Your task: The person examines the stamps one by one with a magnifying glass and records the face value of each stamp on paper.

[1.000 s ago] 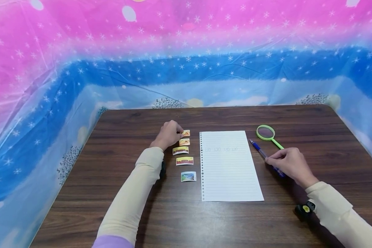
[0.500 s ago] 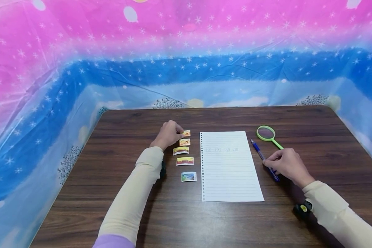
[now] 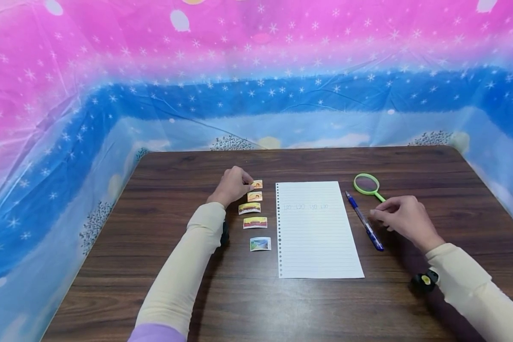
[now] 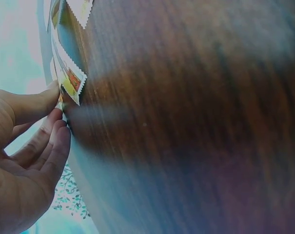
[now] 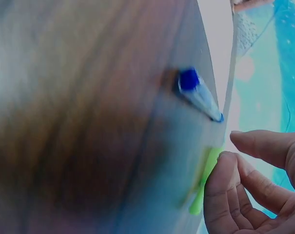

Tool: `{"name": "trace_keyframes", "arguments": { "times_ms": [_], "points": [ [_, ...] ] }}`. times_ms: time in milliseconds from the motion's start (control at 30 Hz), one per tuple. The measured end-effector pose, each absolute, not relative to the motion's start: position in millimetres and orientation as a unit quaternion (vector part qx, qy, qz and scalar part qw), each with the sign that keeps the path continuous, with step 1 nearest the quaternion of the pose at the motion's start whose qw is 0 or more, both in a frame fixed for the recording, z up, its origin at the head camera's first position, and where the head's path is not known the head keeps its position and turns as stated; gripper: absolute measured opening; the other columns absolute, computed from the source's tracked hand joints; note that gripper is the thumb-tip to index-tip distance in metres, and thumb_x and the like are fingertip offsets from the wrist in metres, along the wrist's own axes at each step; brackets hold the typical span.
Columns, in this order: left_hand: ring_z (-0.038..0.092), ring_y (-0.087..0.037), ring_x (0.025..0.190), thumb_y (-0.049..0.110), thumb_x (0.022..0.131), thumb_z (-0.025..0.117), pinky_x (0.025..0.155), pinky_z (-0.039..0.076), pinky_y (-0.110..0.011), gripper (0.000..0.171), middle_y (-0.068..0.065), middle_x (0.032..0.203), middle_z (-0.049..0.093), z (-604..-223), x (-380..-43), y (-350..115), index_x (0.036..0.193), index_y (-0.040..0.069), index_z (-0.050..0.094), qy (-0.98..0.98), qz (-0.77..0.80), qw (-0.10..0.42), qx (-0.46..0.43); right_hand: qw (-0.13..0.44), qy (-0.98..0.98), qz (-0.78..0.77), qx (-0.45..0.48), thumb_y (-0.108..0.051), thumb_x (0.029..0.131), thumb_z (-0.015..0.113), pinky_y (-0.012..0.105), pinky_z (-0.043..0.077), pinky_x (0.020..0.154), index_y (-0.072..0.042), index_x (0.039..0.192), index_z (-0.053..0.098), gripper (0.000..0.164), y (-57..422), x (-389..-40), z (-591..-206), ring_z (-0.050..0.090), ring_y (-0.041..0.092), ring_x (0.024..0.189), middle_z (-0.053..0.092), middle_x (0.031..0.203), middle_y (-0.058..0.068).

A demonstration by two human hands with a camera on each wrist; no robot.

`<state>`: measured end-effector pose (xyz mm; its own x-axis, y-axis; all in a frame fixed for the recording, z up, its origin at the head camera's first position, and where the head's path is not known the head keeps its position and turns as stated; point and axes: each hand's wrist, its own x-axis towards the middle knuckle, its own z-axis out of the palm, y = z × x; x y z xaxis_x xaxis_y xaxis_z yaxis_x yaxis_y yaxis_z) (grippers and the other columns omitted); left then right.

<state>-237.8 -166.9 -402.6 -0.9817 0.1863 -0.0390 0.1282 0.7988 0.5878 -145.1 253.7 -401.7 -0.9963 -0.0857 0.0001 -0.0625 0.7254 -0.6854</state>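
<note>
My left hand (image 3: 232,186) is at the far end of a column of several postage stamps. Its thumb and fingertips pinch the left edge of the farthest stamp (image 3: 258,184), a small yellow-orange one. In the left wrist view the left hand (image 4: 28,141) has its thumb and index finger together at that edge, behind a stamp with a serrated border (image 4: 73,80). My right hand (image 3: 403,219) hovers beside a blue pen (image 3: 365,222), thumb and index finger apart. It covers the end of the green magnifying glass's handle (image 3: 380,196). The right wrist view shows nothing between its fingers.
A lined sheet (image 3: 318,237) with punched holes and faint handwriting lies between stamps and pen. Nearer me are another orange stamp (image 3: 254,196), two yellow-red stamps (image 3: 255,223) and a landscape stamp (image 3: 260,244). A printed cloth (image 3: 256,95) surrounds the brown table (image 3: 316,308).
My right hand has shifted the pen slightly left, let go of it and drawn off toward the magnifying glass's handle. The left hand has stayed at the farthest stamp.
</note>
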Motion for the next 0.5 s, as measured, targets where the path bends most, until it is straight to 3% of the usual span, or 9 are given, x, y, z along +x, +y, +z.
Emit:
{"name": "trace_keyframes", "arguments": {
  "times_ms": [233, 500],
  "points": [
    [0.065, -0.03, 0.111, 0.007, 0.098, 0.068, 0.093, 0.055, -0.043, 0.023, -0.016, 0.119, 0.07, -402.7, -238.1, -166.7, 0.118, 0.0, 0.074, 0.947, 0.306, 0.051, 0.081, -0.018, 0.936, -0.351, -0.029, -0.024, 0.092, 0.077, 0.03, 0.055, 0.055, 0.006, 0.103, 0.073, 0.033, 269.6, -155.3, -402.0, 0.07, 0.022, 0.065, 0.075, 0.081, 0.013],
    [0.065, -0.03, 0.112, 0.007, 0.097, 0.069, 0.093, 0.055, -0.043, 0.022, -0.016, 0.119, 0.071, -402.3, -238.0, -165.8, 0.117, 0.0, 0.074, 0.948, 0.304, 0.05, 0.076, -0.011, 0.942, -0.336, -0.002, -0.026, 0.091, 0.078, 0.032, 0.054, 0.055, 0.007, 0.105, 0.073, 0.036, 284.0, -161.5, -407.0, 0.069, 0.021, 0.063, 0.073, 0.078, 0.012]
  ]
}}
